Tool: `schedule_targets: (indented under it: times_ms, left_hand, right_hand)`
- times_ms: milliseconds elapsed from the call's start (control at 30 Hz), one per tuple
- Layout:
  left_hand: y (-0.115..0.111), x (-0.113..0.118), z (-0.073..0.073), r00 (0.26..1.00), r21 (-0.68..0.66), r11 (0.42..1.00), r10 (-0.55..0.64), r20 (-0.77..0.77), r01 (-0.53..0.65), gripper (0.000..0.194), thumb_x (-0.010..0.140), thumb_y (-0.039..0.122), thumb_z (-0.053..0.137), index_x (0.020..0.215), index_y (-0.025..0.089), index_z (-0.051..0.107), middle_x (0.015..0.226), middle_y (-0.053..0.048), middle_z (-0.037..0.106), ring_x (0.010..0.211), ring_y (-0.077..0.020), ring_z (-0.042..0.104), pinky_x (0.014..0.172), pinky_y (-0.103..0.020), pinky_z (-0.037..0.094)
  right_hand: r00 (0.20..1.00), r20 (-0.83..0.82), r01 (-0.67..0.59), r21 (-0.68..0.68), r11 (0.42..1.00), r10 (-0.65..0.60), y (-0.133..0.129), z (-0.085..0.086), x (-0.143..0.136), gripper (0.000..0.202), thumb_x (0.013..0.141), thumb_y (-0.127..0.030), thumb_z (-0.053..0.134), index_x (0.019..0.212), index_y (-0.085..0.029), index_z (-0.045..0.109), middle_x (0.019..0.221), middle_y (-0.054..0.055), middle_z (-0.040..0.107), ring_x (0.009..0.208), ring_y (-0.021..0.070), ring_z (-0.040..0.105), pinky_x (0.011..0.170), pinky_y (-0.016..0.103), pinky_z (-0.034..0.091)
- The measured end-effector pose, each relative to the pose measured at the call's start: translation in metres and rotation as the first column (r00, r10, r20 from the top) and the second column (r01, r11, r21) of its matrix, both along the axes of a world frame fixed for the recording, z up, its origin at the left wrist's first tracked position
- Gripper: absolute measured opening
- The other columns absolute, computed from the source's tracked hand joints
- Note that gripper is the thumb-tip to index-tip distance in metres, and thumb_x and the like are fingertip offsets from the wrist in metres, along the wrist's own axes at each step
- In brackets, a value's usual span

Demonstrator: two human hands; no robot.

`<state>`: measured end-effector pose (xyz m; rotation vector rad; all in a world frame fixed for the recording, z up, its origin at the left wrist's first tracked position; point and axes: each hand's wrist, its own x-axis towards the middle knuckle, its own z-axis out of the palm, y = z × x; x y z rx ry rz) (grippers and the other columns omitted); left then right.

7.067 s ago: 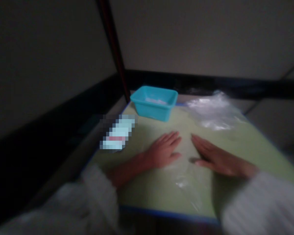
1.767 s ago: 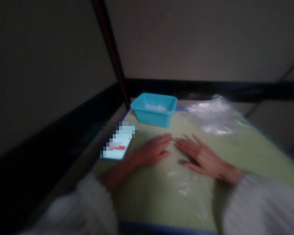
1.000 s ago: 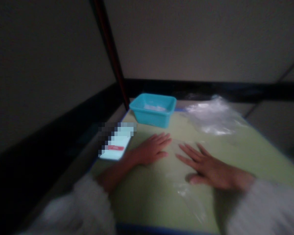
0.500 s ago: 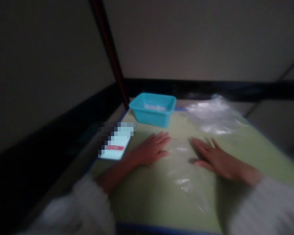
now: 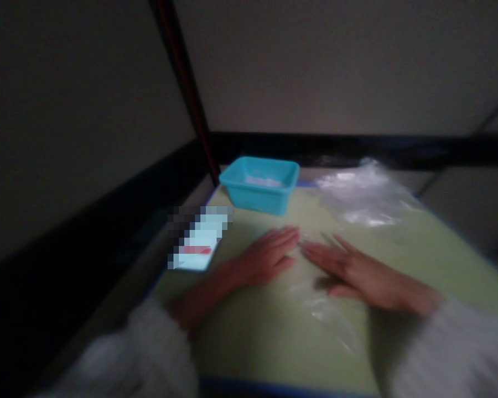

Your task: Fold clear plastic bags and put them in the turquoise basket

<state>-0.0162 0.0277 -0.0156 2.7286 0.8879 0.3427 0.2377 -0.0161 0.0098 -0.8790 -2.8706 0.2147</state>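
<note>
A clear plastic bag (image 5: 326,315) lies flat on the pale green tabletop (image 5: 249,342), its outline faint apart from a few shiny creases. My left hand (image 5: 268,255) rests palm down by its far left part, fingers stretched out. From the other side my right hand (image 5: 357,271) reaches in, also palm down with straight fingers and the thumb apart. The fingertips of both hands nearly meet over the bag's far end. Neither hand grips anything. Whether the palms press on the plastic or just hover cannot be made out.
Behind my hands stands a turquoise plastic basket (image 5: 257,196) with something whitish inside. A heap of clear plastic bags (image 5: 365,193) lies at the back right. A lit phone (image 5: 199,243) is at the left edge. Walls (image 5: 336,66) rise behind and to the left.
My hands have come closer together over the plastic bag, the right moving left and the left slightly right. Basket, phone and bag heap stay put.
</note>
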Motion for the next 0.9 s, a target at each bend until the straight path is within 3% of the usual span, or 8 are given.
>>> schedule_targets:
  times_ms: [100, 233, 367, 533, 700, 800, 900]
  left_hand:
    - [-0.006, 0.006, -0.001, 0.999, -0.018, 0.999, -0.033, -0.040, 0.033, 0.052, 0.093, 0.032, 0.037, 0.141, 0.014, 0.030, 0.150, -0.008, 0.025, 0.141, -0.0173, 0.016, 0.116, -0.036, 0.014]
    - [-0.006, 0.005, -0.003, 0.999, -0.024, 1.000, -0.015, -0.051, 0.014, 0.051, 0.093, 0.032, 0.038, 0.142, 0.017, 0.030, 0.150, -0.008, 0.025, 0.140, -0.0176, 0.018, 0.116, -0.038, 0.014]
    - [0.003, -0.004, -0.003, 0.999, -0.046, 0.999, 0.005, -0.038, -0.007, 0.051, 0.094, 0.033, 0.036, 0.142, 0.016, 0.030, 0.150, -0.009, 0.026, 0.140, -0.0172, 0.019, 0.115, -0.037, 0.014]
    - [0.016, -0.020, -0.003, 1.000, -0.140, 0.990, 0.020, 0.005, -0.019, 0.047, 0.095, 0.033, 0.033, 0.140, 0.018, 0.035, 0.149, -0.008, 0.029, 0.139, -0.0166, 0.023, 0.115, -0.038, 0.016]
    - [0.026, -0.037, 0.001, 0.991, -0.207, 0.971, 0.130, 0.038, -0.120, 0.046, 0.094, 0.035, 0.036, 0.137, 0.018, 0.041, 0.145, -0.007, 0.038, 0.134, -0.0172, 0.034, 0.112, -0.036, 0.025]
    - [0.029, -0.041, 0.002, 0.973, -0.161, 0.965, 0.220, 0.074, -0.206, 0.043, 0.093, 0.035, 0.038, 0.131, 0.017, 0.047, 0.137, -0.008, 0.048, 0.127, -0.0188, 0.045, 0.108, -0.036, 0.033]
    - [0.027, -0.037, -0.001, 0.952, -0.085, 0.957, 0.287, 0.104, -0.279, 0.045, 0.092, 0.034, 0.040, 0.131, 0.014, 0.047, 0.137, -0.009, 0.049, 0.126, -0.0203, 0.046, 0.108, -0.037, 0.033]
  right_hand:
    - [1.000, 0.019, -0.018, -0.026, 0.999, 0.019, -0.001, -0.004, -0.003, 0.073, 0.089, -0.049, 0.046, 0.147, -0.016, 0.017, 0.143, 0.016, 0.038, 0.133, 0.0246, 0.034, 0.113, 0.053, 0.010]
    - [1.000, -0.014, -0.022, -0.030, 0.999, 0.022, -0.002, -0.007, 0.000, 0.064, 0.090, -0.047, 0.048, 0.143, -0.015, 0.031, 0.139, 0.014, 0.045, 0.129, 0.0225, 0.041, 0.113, 0.047, 0.021]
    - [0.999, -0.038, 0.010, -0.021, 1.000, -0.011, -0.004, -0.005, 0.000, 0.058, 0.090, -0.045, 0.049, 0.139, -0.017, 0.039, 0.140, 0.012, 0.045, 0.128, 0.0230, 0.043, 0.110, 0.043, 0.031]
    - [1.000, 0.010, 0.025, -0.015, 1.000, -0.025, -0.004, -0.004, 0.000, 0.056, 0.091, -0.047, 0.046, 0.137, -0.016, 0.042, 0.140, 0.011, 0.044, 0.127, 0.0244, 0.044, 0.107, 0.044, 0.035]
    - [0.999, 0.037, 0.012, 0.000, 1.000, -0.012, -0.004, -0.005, 0.000, 0.056, 0.092, -0.048, 0.043, 0.137, -0.015, 0.041, 0.141, 0.011, 0.043, 0.127, 0.0244, 0.044, 0.106, 0.046, 0.035]
    - [1.000, 0.018, 0.007, 0.006, 1.000, -0.007, -0.004, -0.003, 0.000, 0.055, 0.092, -0.048, 0.042, 0.138, -0.017, 0.040, 0.140, 0.011, 0.045, 0.126, 0.0231, 0.045, 0.107, 0.045, 0.036]
    - [0.999, -0.021, 0.040, 0.031, 0.999, -0.039, -0.001, -0.003, -0.001, 0.057, 0.092, -0.048, 0.041, 0.140, -0.018, 0.037, 0.139, 0.010, 0.046, 0.127, 0.0222, 0.044, 0.108, 0.044, 0.033]
